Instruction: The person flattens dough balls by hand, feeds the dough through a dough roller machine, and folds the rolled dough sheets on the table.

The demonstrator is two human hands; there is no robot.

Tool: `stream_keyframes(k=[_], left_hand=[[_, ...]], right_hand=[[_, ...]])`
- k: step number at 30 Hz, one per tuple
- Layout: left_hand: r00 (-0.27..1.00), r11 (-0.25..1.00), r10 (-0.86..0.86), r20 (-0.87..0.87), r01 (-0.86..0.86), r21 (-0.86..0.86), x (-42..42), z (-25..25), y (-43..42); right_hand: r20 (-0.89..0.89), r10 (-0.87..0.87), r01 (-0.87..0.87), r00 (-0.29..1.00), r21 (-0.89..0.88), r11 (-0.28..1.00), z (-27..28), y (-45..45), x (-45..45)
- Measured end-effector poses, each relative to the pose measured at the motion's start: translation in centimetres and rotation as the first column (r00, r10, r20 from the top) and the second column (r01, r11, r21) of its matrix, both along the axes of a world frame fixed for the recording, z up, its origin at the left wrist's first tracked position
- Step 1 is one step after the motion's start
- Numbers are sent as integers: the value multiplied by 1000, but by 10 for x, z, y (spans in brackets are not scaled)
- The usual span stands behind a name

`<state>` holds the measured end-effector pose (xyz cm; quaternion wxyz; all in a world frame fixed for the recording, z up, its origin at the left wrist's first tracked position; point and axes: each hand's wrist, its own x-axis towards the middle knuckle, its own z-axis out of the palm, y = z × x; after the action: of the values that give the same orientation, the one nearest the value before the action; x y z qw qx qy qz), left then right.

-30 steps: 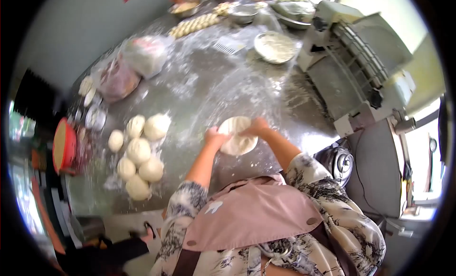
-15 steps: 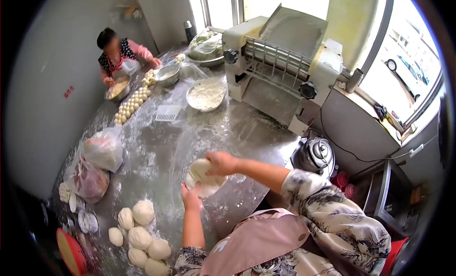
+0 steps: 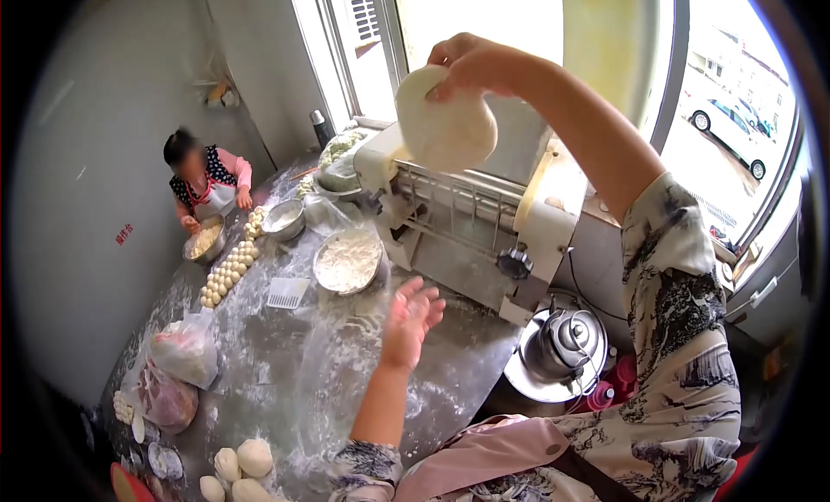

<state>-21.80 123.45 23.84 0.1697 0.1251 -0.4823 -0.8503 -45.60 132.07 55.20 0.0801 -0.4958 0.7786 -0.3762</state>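
Observation:
A flat, round sheet of dough (image 3: 447, 126) hangs from my right hand (image 3: 477, 67), pinched at its upper edge. It is raised in front of the dough roller machine (image 3: 467, 210) and hides part of its top. My left hand (image 3: 413, 319) is open, fingers spread, over the metal table (image 3: 337, 372) just below the machine. Nothing is in it. A bowl of flour (image 3: 347, 262) stands to its upper left. Several dough balls (image 3: 254, 458) lie at the table's near left.
Across the table a person (image 3: 207, 186) has a hand at a metal bowl (image 3: 205, 240). Rows of small dough pieces (image 3: 229, 273) lie nearby, with a white scraper (image 3: 288, 293). Filled plastic bags (image 3: 183, 351) sit at left. A kettle (image 3: 566, 338) stands below the machine's right side.
My right hand has lifted the dough sheet from over the table to the machine's height. My left hand has let go of it, opened and moved forward. The view has shifted.

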Motion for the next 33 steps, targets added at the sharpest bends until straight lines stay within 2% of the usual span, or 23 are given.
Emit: stream_keyframes(k=[3,6,8,10,13,15,16,19,22,24,27,28,29,30,31,32,33], left_hand=[[948,996,85,308,-71,-59,-10,-65,8],[861,991,56,506,-111,79,4,-107,10],[828,980,53,558,-150,130,16,-124,10],[801,969,74,594,-198,146,24,-137,5],[767,950,152,623,-288,122,28,-146,-8],[746,934,198,636,-341,109,28,-146,-12],[763,935,189,619,-333,124,26,-149,-14],[806,950,165,569,-284,128,7,-149,-20],[833,981,119,541,-183,66,-18,-132,-19],[867,993,65,494,-105,54,-36,-131,-20],[819,964,155,552,-248,98,-74,-91,-4],[899,979,48,436,-130,160,-82,-105,-11],[950,979,-62,306,-2,203,-95,-137,-23],[971,965,-171,167,130,229,-104,-157,-30],[979,976,-153,138,127,178,-111,-162,-28],[985,984,-137,108,123,126,-119,-164,-25],[985,979,-125,115,103,178,-129,-160,-23]], right_hand=[[8,-71,71,997,-5,997,3,-2,-53],[21,-171,170,985,35,985,-20,-1,-101],[46,-219,216,975,70,974,-53,-3,-151],[49,-317,303,947,184,935,-90,-2,-182],[-153,-356,387,922,404,829,-120,-5,-206],[-71,-307,306,949,436,846,-129,-7,-201],[-29,-285,266,958,454,850,-131,-6,-192],[-164,-109,172,981,446,878,-136,-5,-172],[-154,-172,207,973,254,945,-129,14,-162],[-171,-152,181,974,171,969,-110,31,-132],[-103,-22,26,994,41,999,-100,59,-70],[-16,13,-13,1000,16,1000,-100,65,-40],[-67,81,-89,994,-116,989,-118,71,-22],[-212,84,-100,974,-61,993,-127,77,9],[-203,116,-142,972,-119,983,-149,81,34],[-235,240,-282,942,-166,945,-171,80,50],[-25,304,-304,952,-157,940,-193,78,72]])
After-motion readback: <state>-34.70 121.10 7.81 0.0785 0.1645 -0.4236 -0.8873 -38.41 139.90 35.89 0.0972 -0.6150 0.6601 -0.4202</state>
